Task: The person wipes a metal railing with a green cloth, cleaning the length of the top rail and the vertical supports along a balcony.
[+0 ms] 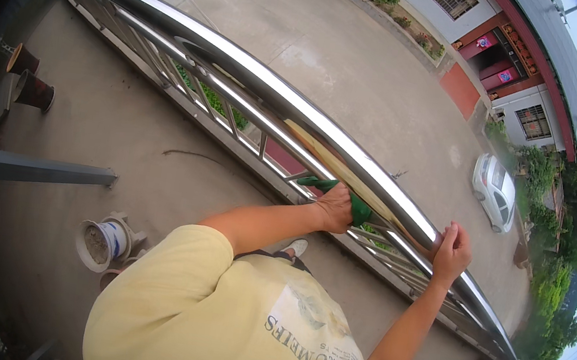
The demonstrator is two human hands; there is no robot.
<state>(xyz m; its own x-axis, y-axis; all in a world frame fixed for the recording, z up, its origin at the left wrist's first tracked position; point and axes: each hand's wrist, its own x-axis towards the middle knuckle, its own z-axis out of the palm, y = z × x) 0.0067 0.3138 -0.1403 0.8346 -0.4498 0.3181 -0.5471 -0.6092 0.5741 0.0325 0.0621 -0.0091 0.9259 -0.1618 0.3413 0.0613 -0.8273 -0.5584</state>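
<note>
A long shiny metal railing (273,76) crosses in front of me from upper left to lower right, with a wide polished top rail and thinner bars beneath. My left hand (334,208) is closed around a green cloth (361,210) and presses it to a lower bar under the top rail. Part of the cloth sticks out on either side of the fist. Farther right, my right hand (452,252) lies over the top rail with its fingers bent; some fingertips are hidden.
Behind me to the left are a white-and-blue pot (96,242), a grey metal beam (35,168) and a dark bucket (35,91) beside a brown one (23,60). Beyond the railing, lower down, a silver car (494,192) stands in a concrete yard near a house (494,54).
</note>
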